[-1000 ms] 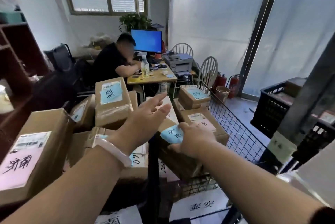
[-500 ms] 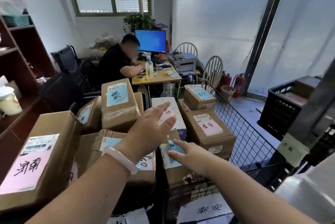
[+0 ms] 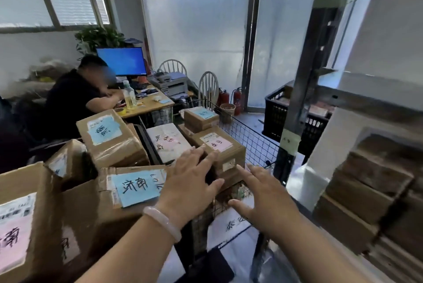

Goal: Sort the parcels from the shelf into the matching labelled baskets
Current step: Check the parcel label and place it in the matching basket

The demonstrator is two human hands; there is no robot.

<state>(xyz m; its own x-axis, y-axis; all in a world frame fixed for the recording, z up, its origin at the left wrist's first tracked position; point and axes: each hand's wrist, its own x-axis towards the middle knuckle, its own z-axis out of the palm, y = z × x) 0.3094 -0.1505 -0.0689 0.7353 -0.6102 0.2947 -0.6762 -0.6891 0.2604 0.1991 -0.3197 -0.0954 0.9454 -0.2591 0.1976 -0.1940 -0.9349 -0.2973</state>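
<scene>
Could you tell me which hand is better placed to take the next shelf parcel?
Probably the right hand: open, empty, and nearer the shelf parcels on the right; the left hand is farther away.

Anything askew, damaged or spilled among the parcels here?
Yes: in the left pile a small brown box lies tilted, wedged between bigger ones, and the blue label on the taped box behind it is stuck on crooked. No spill shows.

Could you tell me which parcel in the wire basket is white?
The flat parcel left of the pink-labelled box; the rest are brown cardboard.
</scene>
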